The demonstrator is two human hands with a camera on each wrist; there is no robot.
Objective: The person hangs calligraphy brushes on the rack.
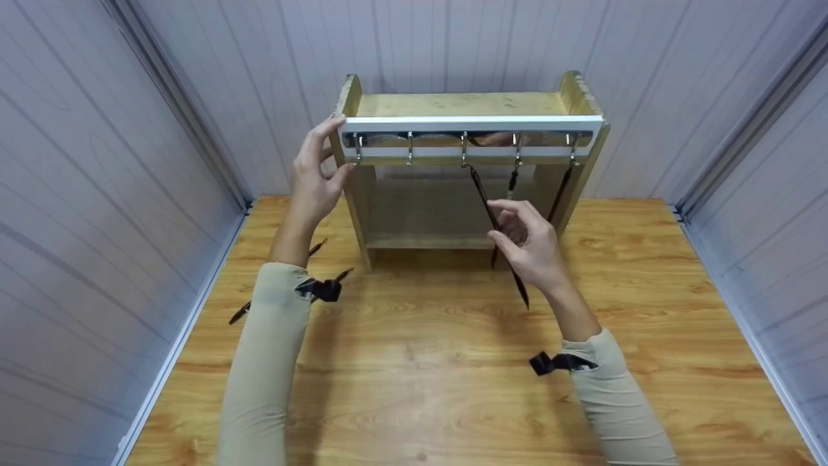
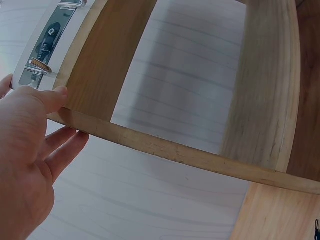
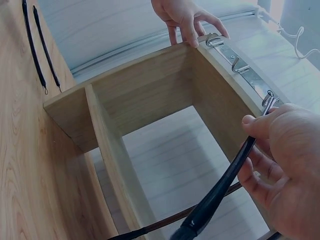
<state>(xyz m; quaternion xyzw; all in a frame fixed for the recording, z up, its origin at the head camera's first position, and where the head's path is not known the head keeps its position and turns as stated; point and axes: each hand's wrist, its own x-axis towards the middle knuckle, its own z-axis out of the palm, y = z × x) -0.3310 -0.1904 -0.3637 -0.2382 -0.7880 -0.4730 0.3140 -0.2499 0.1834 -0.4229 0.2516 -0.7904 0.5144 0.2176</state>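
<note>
The left hand [image 1: 315,182] pinches a pale wooden shelf [image 1: 453,105], while the right hand [image 1: 532,244], outside the left wrist view, curves its fingers around a slender black brush [image 3: 216,196].

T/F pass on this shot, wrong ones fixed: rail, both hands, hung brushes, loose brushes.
1. The hook rail has five hooks. True.
2. The left hand touches nothing. False: it grips the wooden shelf at its upper left corner.
3. The right hand holds the calligraphy brush below the middle hook. True.
4. Two loose brushes lie right of the shelf. False: they lie left.
5. Only the rightmost hook has a brush hanging. False: the fourth does too.
</note>
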